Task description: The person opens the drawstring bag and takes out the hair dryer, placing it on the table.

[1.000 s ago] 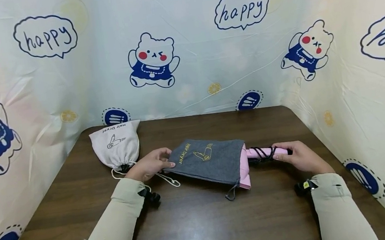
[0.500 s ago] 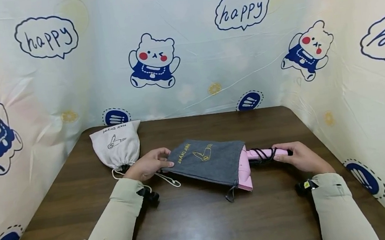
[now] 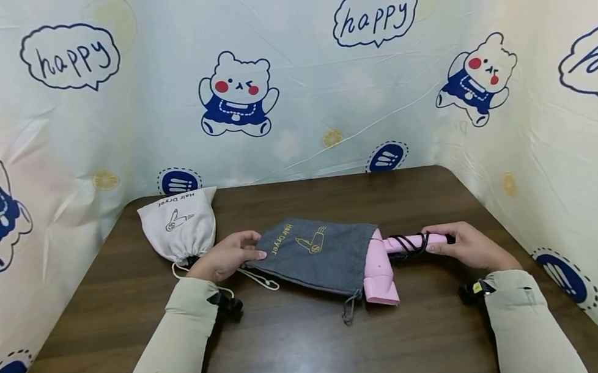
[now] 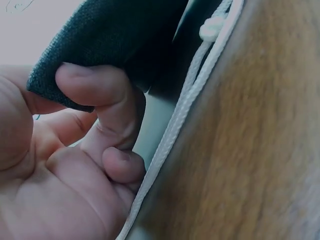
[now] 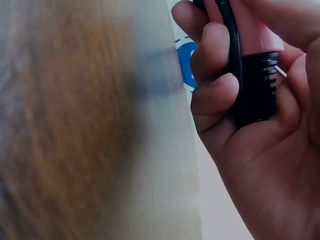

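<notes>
A grey drawstring bag [image 3: 318, 258] printed "Hair Dryer" lies slanted at mid-table, its mouth facing right. My left hand [image 3: 227, 256] pinches the bag's closed corner; the left wrist view shows the grey cloth [image 4: 100, 45] between thumb and fingers. Out of the mouth sticks a pink hair dryer [image 3: 380, 276], part of its head still inside the cloth. Black cord [image 3: 413, 244] is wound round its handle. My right hand [image 3: 472, 245] grips the handle's end, where the right wrist view shows a ribbed black cord sleeve [image 5: 260, 85] against the palm.
A white drawstring bag [image 3: 178, 225], also printed "Hair Dryer", lies at the back left, just behind my left hand. Its white cord [image 3: 260, 279] trails under that hand. A patterned curtain [image 3: 299, 88] stands along the table's [image 3: 306, 345] back and sides.
The grey bag has slid slightly left with my left hand, and more of the pink dryer's head has come out of its mouth. My right hand has hardly moved.
</notes>
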Tool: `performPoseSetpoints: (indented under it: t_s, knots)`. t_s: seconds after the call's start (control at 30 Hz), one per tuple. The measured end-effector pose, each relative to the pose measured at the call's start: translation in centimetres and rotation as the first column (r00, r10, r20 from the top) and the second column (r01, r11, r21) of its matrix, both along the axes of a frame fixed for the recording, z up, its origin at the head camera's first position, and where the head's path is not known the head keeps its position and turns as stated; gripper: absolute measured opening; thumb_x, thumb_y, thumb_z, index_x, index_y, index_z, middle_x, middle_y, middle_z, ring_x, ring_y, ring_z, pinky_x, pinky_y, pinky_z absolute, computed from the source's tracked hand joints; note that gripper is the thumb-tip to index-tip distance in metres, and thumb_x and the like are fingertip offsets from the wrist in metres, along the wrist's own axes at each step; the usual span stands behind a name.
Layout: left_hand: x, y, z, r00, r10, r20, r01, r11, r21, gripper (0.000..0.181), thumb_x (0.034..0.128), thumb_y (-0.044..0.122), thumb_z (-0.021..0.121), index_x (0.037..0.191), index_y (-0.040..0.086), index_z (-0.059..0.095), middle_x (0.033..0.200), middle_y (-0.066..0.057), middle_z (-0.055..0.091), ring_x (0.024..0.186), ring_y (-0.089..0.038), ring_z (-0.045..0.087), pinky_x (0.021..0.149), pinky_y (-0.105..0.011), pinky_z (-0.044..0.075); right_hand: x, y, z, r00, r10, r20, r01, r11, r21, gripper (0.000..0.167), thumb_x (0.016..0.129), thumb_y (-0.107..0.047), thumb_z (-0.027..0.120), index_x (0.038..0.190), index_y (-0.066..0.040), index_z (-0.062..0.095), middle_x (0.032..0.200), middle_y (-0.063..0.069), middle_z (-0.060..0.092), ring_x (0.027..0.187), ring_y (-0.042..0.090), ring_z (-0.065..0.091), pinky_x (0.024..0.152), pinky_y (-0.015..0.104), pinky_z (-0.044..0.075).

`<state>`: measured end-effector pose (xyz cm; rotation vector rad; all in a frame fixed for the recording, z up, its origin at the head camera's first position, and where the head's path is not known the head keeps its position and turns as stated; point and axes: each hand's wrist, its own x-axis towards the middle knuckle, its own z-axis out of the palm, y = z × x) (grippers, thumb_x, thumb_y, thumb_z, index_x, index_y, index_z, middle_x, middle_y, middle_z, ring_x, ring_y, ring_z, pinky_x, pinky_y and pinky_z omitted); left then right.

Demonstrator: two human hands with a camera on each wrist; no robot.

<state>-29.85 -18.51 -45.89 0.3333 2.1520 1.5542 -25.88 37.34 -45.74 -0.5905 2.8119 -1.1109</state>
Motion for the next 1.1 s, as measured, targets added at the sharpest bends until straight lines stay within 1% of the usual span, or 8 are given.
performPoseSetpoints:
  t_s: [0.13, 0.23, 0.37, 0.57, 0.7, 0.77, 1.0, 1.1]
  knots:
    - [0.1, 0.2, 0.0, 1.000, 0.002, -0.013, -0.003, 0.999, -0.048, 0.039, 0.0981, 0.014, 0.071, 0.127, -0.005, 0.053, 0.086, 0.001, 0.051, 0.077, -0.015, 0.047, 0.072, -0.032, 0.043, 0.1, -0.1, 0.1, 1.000, 0.002, 0.007, -0.002, 1.000, -0.008, 0.035, 0.095, -0.031, 0.077, 0.126, -0.018, 0.073, 0.102, 0.004, 0.071, 0.086, 0.015, 0.061, 0.075, 0.025, 0.051]
    - [0.2, 0.4, -0.1, 1.000, 0.018, -0.011, -0.019, 0.998, -0.066, 0.030, 0.1002, 0.021, 0.069, 0.112, -0.006, 0.062, 0.076, 0.004, 0.047, 0.069, -0.013, 0.044, 0.069, -0.030, 0.043, 0.2, -0.1, 0.1, 1.000, 0.006, 0.011, -0.006, 1.000, -0.004, 0.035, 0.095, -0.032, 0.077, 0.127, -0.018, 0.072, 0.102, 0.003, 0.071, 0.087, 0.015, 0.061, 0.077, 0.024, 0.051]
    - [0.3, 0.5, -0.3, 0.997, 0.074, -0.018, -0.075, 0.996, -0.056, 0.025, 0.1015, 0.024, 0.068, 0.089, 0.002, 0.067, 0.063, 0.008, 0.041, 0.057, -0.010, 0.039, 0.065, -0.030, 0.042, 0.3, -0.1, 0.2, 1.000, 0.006, 0.011, -0.006, 1.000, 0.010, 0.037, 0.095, -0.032, 0.076, 0.128, -0.016, 0.072, 0.104, 0.003, 0.072, 0.088, 0.014, 0.062, 0.079, 0.023, 0.052]
    - [0.4, 0.6, -0.4, 0.987, 0.160, -0.034, -0.160, 0.987, -0.020, 0.017, 0.0991, 0.020, 0.070, 0.092, 0.005, 0.069, 0.075, 0.006, 0.050, 0.057, -0.011, 0.040, 0.065, -0.032, 0.043, 0.5, 0.4, 0.6, 1.000, 0.027, 0.007, -0.027, 1.000, 0.014, 0.036, 0.095, -0.030, 0.076, 0.128, -0.016, 0.072, 0.104, 0.004, 0.071, 0.089, 0.016, 0.062, 0.079, 0.023, 0.052]
    - [0.3, 0.5, -0.5, 0.982, 0.185, -0.031, -0.185, 0.983, -0.008, 0.016, 0.0987, 0.019, 0.070, 0.091, 0.005, 0.066, 0.082, 0.004, 0.052, 0.061, -0.012, 0.042, 0.067, -0.033, 0.044, 0.5, 0.9, 0.6, 1.000, 0.030, -0.008, -0.030, 1.000, -0.002, 0.034, 0.095, -0.027, 0.077, 0.127, -0.015, 0.072, 0.102, 0.004, 0.070, 0.087, 0.015, 0.061, 0.077, 0.023, 0.050]
    - [0.2, 0.4, -0.6, 0.983, 0.179, -0.028, -0.179, 0.984, -0.012, 0.016, 0.0993, 0.020, 0.070, 0.092, 0.006, 0.067, 0.084, 0.004, 0.053, 0.062, -0.014, 0.044, 0.067, -0.034, 0.045, 0.5, 1.2, 0.5, 1.000, 0.020, -0.007, -0.020, 1.000, -0.011, 0.034, 0.095, -0.026, 0.077, 0.127, -0.014, 0.072, 0.101, 0.004, 0.070, 0.086, 0.013, 0.061, 0.076, 0.023, 0.050]
    - [0.0, 0.2, -0.6, 0.992, 0.123, -0.029, -0.124, 0.992, -0.028, 0.021, 0.1016, 0.025, 0.068, 0.095, 0.006, 0.070, 0.085, 0.002, 0.061, 0.075, -0.019, 0.070, 0.068, -0.033, 0.049, 0.7, 1.9, 0.3, 0.999, -0.035, -0.015, 0.036, 0.999, 0.017, 0.038, 0.095, -0.028, 0.077, 0.130, -0.014, 0.071, 0.102, 0.005, 0.069, 0.085, 0.011, 0.059, 0.073, 0.024, 0.048]
    - [0.0, 0.1, -0.6, 0.992, 0.121, -0.025, -0.122, 0.992, -0.039, 0.021, 0.1013, 0.026, 0.069, 0.095, 0.007, 0.070, 0.090, 0.001, 0.061, 0.076, -0.020, 0.070, 0.070, -0.033, 0.051, 0.9, 2.2, 0.3, 0.997, -0.064, -0.032, 0.065, 0.997, 0.029, 0.038, 0.095, -0.029, 0.077, 0.129, -0.013, 0.072, 0.101, 0.004, 0.070, 0.083, 0.010, 0.058, 0.072, 0.024, 0.047]
